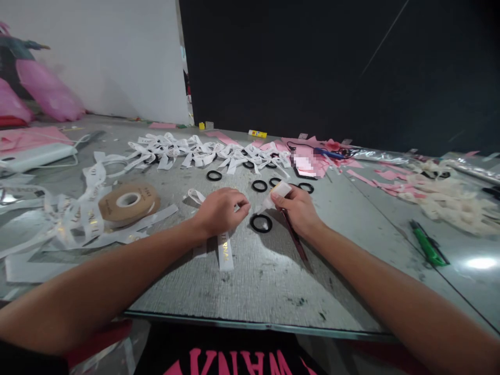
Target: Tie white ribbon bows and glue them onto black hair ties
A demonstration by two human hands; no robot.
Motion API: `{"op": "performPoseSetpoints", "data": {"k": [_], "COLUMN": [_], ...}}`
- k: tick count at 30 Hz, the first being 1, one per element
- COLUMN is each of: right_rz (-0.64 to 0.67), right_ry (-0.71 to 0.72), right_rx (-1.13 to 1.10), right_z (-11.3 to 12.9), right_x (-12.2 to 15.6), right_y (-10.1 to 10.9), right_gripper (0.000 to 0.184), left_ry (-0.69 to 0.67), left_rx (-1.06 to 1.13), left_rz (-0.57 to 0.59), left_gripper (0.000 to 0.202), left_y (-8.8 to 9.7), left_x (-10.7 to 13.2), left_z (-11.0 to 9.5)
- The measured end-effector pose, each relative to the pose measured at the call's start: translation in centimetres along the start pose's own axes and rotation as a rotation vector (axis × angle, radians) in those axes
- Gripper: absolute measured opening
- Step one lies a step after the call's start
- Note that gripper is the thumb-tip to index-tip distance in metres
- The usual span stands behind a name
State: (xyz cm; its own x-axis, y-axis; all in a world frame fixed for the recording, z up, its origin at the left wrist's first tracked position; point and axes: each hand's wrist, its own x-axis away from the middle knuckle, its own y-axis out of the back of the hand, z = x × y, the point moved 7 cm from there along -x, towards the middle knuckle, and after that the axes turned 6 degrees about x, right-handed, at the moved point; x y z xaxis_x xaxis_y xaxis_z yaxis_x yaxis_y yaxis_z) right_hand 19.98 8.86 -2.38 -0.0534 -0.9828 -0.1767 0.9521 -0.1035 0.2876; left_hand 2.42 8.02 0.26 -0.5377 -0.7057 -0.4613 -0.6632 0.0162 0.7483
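Observation:
My left hand [222, 211] is closed in a pinch above the table; what its fingertips hold, if anything, is too small to make out. Under and beside it is a white ribbon [225, 254] with gold lettering, its loop showing behind the knuckles. My right hand [300, 212] grips a small white piece [282, 191], perhaps a roll of tape, with a translucent strip at its left end. A dark, slim pointed tool [294, 234] is held in the same hand, pointing down toward me. Between both hands a black ring [261, 223] lies flat on the table.
Several ribbon bows [203, 151] line the back. At left stand a cardboard ribbon spool [113, 200] and loose printed ribbon [91, 208]. More black rings [214, 175] lie around. To the right are a green cutter [427, 245], cream fabric [453, 203] and pink scraps [394, 182].

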Motion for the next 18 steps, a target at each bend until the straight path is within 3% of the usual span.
{"op": "performPoseSetpoints", "data": {"k": [18], "right_rz": [-0.042], "right_ry": [-0.020], "right_rx": [-0.038], "right_z": [0.25], "right_x": [0.08], "right_y": [0.03], "right_gripper": [0.035], "left_ry": [0.009], "left_rx": [0.008], "left_rz": [0.059], "left_gripper": [0.020], "left_y": [-0.67], "left_x": [0.18], "left_z": [0.10]}}
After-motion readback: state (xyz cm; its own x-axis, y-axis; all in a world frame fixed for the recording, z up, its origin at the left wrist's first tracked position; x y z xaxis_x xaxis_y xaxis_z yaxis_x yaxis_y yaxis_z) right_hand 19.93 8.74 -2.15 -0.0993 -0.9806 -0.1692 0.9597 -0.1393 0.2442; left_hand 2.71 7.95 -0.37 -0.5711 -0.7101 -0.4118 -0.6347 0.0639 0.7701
